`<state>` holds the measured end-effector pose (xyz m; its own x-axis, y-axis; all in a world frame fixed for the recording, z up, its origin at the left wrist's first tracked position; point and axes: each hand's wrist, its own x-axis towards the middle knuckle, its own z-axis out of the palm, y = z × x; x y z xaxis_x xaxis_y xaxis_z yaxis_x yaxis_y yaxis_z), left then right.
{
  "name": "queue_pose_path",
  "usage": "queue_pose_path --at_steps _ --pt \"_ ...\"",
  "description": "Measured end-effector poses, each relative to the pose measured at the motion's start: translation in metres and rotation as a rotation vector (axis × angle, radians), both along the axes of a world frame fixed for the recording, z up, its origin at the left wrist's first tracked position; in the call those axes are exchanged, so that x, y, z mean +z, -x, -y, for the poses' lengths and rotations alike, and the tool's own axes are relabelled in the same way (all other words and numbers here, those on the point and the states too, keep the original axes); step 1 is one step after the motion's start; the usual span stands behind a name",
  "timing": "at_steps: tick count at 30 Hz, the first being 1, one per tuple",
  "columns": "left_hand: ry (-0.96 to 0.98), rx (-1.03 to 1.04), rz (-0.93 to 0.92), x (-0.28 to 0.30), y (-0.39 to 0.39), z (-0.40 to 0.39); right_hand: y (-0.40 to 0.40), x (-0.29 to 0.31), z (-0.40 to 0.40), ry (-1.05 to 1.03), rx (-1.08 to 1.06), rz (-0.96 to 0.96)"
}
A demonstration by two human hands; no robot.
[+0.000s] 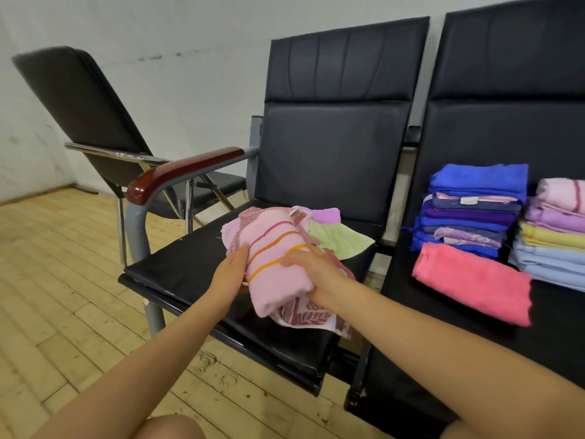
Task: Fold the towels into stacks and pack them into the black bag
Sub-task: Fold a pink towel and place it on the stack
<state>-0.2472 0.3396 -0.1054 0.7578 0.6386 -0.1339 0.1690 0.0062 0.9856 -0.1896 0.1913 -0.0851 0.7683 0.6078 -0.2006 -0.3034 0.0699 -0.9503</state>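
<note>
A pink towel (272, 258) with red and orange stripes lies bunched on the seat of the middle black chair (190, 274). My left hand (231, 274) grips its left side and my right hand (313, 274) grips its right side. Under it sits a white towel with a maroon pattern (304, 315), and behind it a light green towel (342, 240) and a lilac one (326, 215). On the right chair stand a stack of blue and purple folded towels (474, 210), a pastel stack (557, 232) and a folded coral towel (471, 282). No black bag is in view.
The middle chair has a dark red wooden armrest (180, 172) on its left. A folding black chair (95, 122) stands further left by the white wall. Wooden floorboards (63, 296) spread to the left and front. My knees show at the bottom edge.
</note>
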Motion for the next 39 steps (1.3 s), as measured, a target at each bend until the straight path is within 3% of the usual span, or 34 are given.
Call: queue_pose_path --at_steps 2,4,7,9,12,17,23,27,33,36,39 --pt "0.348 -0.063 0.079 0.01 -0.002 0.012 -0.003 0.01 0.005 -0.082 -0.011 -0.013" --pt "0.555 -0.213 0.11 0.013 0.003 0.024 -0.006 0.014 0.008 -0.064 -0.064 -0.013" --pt "0.713 -0.291 0.163 0.017 0.005 0.032 -0.01 0.014 0.017 0.003 -0.041 0.001" --pt "0.739 -0.176 0.197 0.024 -0.003 0.038 -0.013 0.012 0.026 -0.004 -0.013 -0.034" --pt "0.547 0.027 0.198 0.031 -0.018 0.043 -0.014 0.002 0.033 -0.084 -0.041 -0.202" --pt "0.385 0.071 0.325 0.048 -0.043 0.068 -0.011 -0.004 0.047 -0.285 -0.174 -0.455" --pt "0.297 0.066 0.392 0.056 -0.077 0.116 -0.029 -0.002 0.082 -0.351 -0.225 -0.493" --pt "0.226 -0.036 0.401 0.044 -0.1 0.146 -0.054 -0.017 0.13 -0.376 -0.451 -0.365" --pt "-0.109 -0.393 0.33 0.028 -0.138 0.209 -0.104 -0.007 0.238 -0.027 -0.849 0.098" --pt "-0.316 -0.529 0.282 0.017 -0.162 0.237 -0.133 -0.009 0.28 0.198 -0.942 0.267" --pt "-0.658 -0.581 -0.017 0.001 -0.185 0.256 -0.151 -0.026 0.306 0.534 -0.871 0.338"
